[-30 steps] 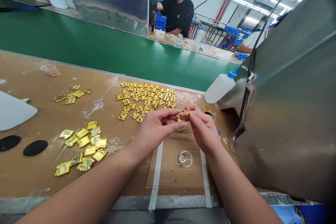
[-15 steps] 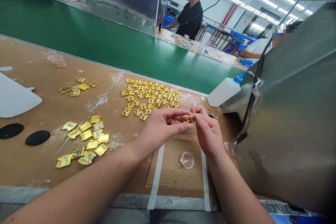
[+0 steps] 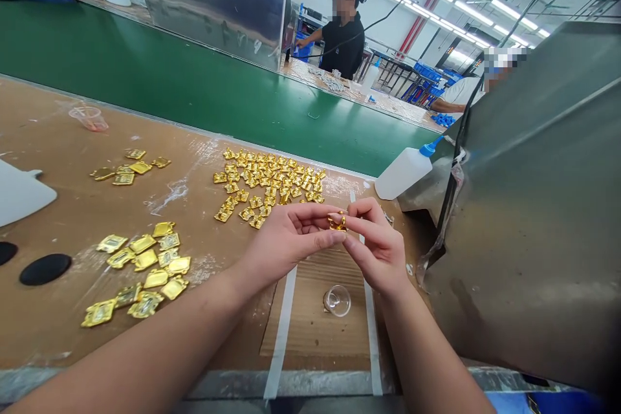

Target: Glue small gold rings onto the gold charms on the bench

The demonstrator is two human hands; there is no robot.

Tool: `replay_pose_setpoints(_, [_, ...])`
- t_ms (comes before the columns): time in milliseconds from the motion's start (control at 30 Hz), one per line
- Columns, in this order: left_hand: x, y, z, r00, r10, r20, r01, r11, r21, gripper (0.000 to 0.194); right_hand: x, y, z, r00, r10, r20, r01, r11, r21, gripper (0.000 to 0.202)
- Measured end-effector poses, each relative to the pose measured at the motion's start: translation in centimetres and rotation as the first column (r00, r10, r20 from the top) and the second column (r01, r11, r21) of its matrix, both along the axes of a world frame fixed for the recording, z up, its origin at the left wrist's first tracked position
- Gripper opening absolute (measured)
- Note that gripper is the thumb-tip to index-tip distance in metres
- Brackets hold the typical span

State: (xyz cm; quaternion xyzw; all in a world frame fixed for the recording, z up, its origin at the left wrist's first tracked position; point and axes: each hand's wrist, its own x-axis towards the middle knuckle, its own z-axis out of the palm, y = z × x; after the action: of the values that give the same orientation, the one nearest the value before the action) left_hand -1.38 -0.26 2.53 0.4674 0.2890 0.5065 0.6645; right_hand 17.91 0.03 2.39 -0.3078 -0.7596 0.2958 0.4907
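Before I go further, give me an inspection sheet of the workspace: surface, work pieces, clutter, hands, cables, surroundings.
Surface: brown table, white smears; cardboard with tape strips along both sides.
Job's things: gold pieces clustered beyond the hands, more in groups to the left; white bottle with blue nozzle near the right metal panel.
Clutter: clear cup on the cardboard; plastic cup far left; black discs, one cut off by the frame.
Hands: left hand pinches one gold piece; right hand has fingertips at it, grip unclear.
Cables: black cable in the background.
Surroundings: green belt beyond the table; two co-workers behind it.
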Motion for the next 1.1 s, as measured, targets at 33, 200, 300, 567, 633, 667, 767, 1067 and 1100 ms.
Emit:
replay_pose_setpoints(33, [0.0, 0.0, 0.0, 1.0, -0.01, 0.01, 0.01, 1.0, 0.0, 0.035, 0.0, 0.0, 0.0, 1.0, -0.008, 0.006, 0.008, 1.0, 0.021, 0.038])
replay_pose_setpoints(200, [-0.1, -0.2, 0.1, 1.0, -0.012, 0.014, 0.012, 1.0, -0.002, 0.037, 0.0, 0.0, 0.2, 0.997, -0.073, -0.033, 0.074, 0.996, 0.048, 0.031])
replay_pose_setpoints(300, [-0.1, -0.2, 0.1, 1.0, 0.008, -0.023, -0.008, 1.0, -0.009, 0.037, 0.0, 0.0, 0.1, 0.994, -0.087, -0.065, 0.091, 0.994, 0.062, 0.028])
replay_pose_setpoints(567, [-0.5, -0.1, 0.1, 0.995, -0.096, -0.019, 0.095, 0.995, -0.011, 0.053, 0.5, 0.2, -0.1, 0.994, -0.103, 0.022, 0.1, 0.989, 0.113, 0.039])
replay_pose_setpoints(633, [-0.6, -0.1, 0.0, 0.993, -0.115, -0.005, 0.115, 0.993, 0.011, 0.06, 0.6, 0.2, -0.2, 0.993, -0.114, 0.028, 0.111, 0.987, 0.114, 0.04])
replay_pose_setpoints(667, [-0.7, -0.1, -0.1, 0.993, -0.116, 0.005, 0.116, 0.993, 0.019, 0.063, 0.6, 0.3, -0.2, 0.992, -0.119, 0.031, 0.115, 0.987, 0.115, 0.04])
replay_pose_setpoints(767, [-0.7, -0.4, -0.1, 0.992, -0.119, 0.052, 0.118, 0.993, 0.031, 0.069, 0.6, 0.3, -0.3, 0.993, -0.116, 0.025, 0.113, 0.989, 0.1, 0.038])
replay_pose_setpoints(1067, [-0.6, -1.3, -0.4, 0.966, -0.21, 0.152, 0.189, 0.971, 0.144, 0.072, -0.1, 0.6, -0.6, 0.959, -0.022, -0.282, -0.005, 0.996, -0.093, 0.017])
replay_pose_setpoints(1100, [-0.6, -1.4, -0.5, 0.964, -0.209, 0.163, 0.182, 0.969, 0.169, 0.071, -0.2, 0.7, -0.7, 0.954, -0.002, -0.301, -0.028, 0.995, -0.093, 0.017])
